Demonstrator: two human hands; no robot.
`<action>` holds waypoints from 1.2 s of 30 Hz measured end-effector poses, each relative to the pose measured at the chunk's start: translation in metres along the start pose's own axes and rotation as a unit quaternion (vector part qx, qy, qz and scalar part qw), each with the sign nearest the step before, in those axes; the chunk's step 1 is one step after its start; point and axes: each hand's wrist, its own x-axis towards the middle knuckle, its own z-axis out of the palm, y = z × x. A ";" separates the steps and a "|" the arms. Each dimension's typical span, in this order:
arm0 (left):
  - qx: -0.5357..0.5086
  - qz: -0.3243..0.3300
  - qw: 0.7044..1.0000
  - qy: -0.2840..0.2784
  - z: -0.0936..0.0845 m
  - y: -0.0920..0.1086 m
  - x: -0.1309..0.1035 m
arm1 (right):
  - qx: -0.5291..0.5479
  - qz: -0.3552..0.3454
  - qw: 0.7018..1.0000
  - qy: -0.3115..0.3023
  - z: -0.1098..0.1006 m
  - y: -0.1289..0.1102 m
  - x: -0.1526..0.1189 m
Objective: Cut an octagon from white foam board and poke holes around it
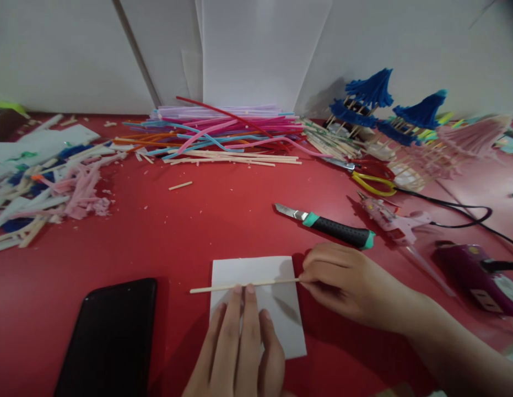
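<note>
A white square sheet [279, 311] lies on the red table at the lower centre. Across it runs a thin pale wooden stick [273, 282], whose left end sticks out past the sheet. My left hand [239, 347] rests on the sheet with its fingers stretched out, two fingertips touching the stick near its middle. At the sheet's right edge my right hand [339, 281] pinches the right end of the stick between thumb and fingers. A green and black cutter knife [339, 229] lies just above my right hand, its blade pointing left.
A black phone [111, 336] lies at lower left. Scraps [82, 190] are piled at left. Coloured pipe cleaners [215, 129] and sticks line the back. Yellow-handled scissors [374, 184], a glue gun [399, 223], a purple power block [475, 275] and blue roofed models [421, 116] are at right.
</note>
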 end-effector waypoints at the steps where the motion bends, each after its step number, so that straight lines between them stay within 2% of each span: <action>1: -0.002 -0.002 1.000 0.000 0.000 0.000 0.000 | -0.002 -0.001 1.000 0.001 0.000 0.000 0.000; 26: -0.027 -0.020 0.999 0.007 0.001 0.000 0.002 | -0.004 0.003 1.000 0.012 -0.001 0.001 0.000; 33: -0.025 -0.008 1.000 -0.012 0.000 -0.002 0.003 | 0.007 0.006 1.000 0.015 -0.001 0.000 0.000; 36: -0.046 -0.043 0.998 -0.011 0.000 0.002 0.003 | 0.008 0.003 1.000 0.014 -0.001 0.000 0.000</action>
